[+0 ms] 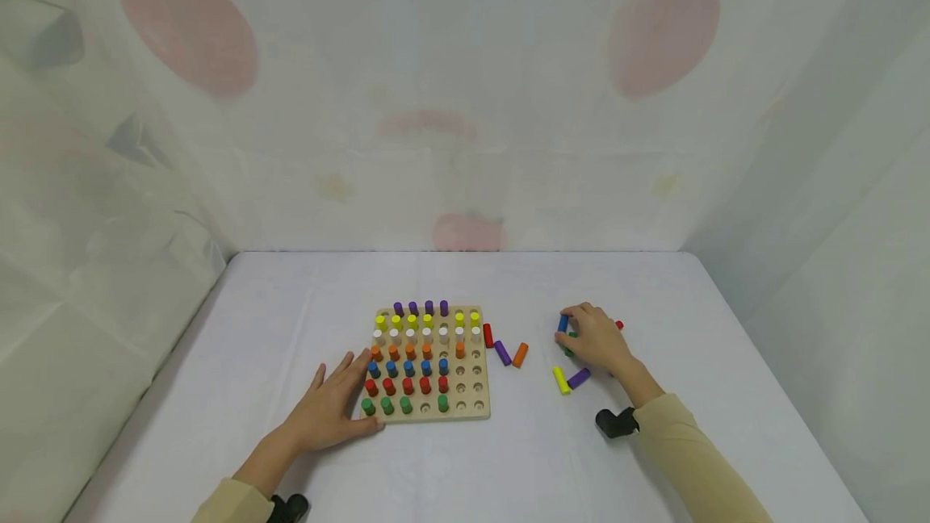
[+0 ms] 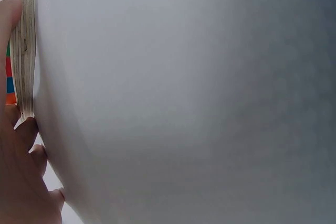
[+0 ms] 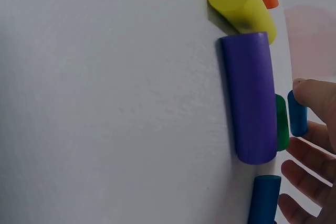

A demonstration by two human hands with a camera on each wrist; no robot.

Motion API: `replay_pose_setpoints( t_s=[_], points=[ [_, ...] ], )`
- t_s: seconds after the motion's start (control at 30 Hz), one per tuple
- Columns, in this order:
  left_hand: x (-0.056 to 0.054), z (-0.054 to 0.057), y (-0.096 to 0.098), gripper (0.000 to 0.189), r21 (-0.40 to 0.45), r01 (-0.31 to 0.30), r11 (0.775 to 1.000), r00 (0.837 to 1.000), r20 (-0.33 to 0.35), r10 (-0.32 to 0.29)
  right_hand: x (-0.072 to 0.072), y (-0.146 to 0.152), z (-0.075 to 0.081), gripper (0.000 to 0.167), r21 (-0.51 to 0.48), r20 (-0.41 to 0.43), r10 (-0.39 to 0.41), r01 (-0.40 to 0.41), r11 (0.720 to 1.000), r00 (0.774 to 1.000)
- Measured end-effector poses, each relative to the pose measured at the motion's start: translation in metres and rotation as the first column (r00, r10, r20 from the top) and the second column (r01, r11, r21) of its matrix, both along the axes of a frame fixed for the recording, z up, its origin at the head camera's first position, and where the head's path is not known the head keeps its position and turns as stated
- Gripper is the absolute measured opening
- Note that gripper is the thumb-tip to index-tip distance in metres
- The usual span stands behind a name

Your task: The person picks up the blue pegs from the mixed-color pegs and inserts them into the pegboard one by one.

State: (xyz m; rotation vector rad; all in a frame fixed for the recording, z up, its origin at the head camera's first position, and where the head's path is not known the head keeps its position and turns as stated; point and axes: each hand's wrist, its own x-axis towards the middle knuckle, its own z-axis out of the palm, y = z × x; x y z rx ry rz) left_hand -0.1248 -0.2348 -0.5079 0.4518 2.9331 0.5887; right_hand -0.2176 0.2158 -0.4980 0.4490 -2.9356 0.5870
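Note:
My right hand [image 1: 599, 339] pinches a blue peg [image 1: 563, 323] between thumb and fingertips, over the loose pegs at right; in the right wrist view this blue peg [image 3: 298, 114] stands nearly upright. Close beneath the hand lies a green peg [image 1: 570, 348], partly hidden. Spread fingers of my left hand [image 1: 330, 410] touch the left side of a wooden pegboard [image 1: 469, 397], its thumb at the near left corner. Rows of purple, yellow, white, orange, blue, red and green pegs stand in the board, with bare holes mostly on the right.
A red peg [image 1: 488, 336], a purple peg [image 1: 503, 353] and an orange peg [image 1: 520, 355] lie right of the board. Nearer the right hand are a yellow peg [image 1: 561, 380], another purple peg [image 1: 579, 378] and a second blue peg [image 3: 265, 198]. A red peg [image 1: 619, 325] shows behind the hand.

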Motion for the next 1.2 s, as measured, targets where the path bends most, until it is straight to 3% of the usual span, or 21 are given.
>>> replay_pose_setpoints(
  t_s=[0.67, 1.2],
  points=[
    [0.000, 0.002, 0.001, 0.110, -0.014, -0.003, 1.000, 1.000, 0.005, 0.003, 0.001, -0.030, 0.018, 0.049, -0.171, 0.028, 0.041, -0.035, 0.985, 0.999],
    [0.001, 0.005, 0.002, 0.110, -0.008, -0.006, 1.000, 1.000, 0.006, 0.006, 0.003, -0.055, 0.013, 0.045, -0.307, 0.007, 0.069, -0.063, 0.950, 0.998]
  ],
)
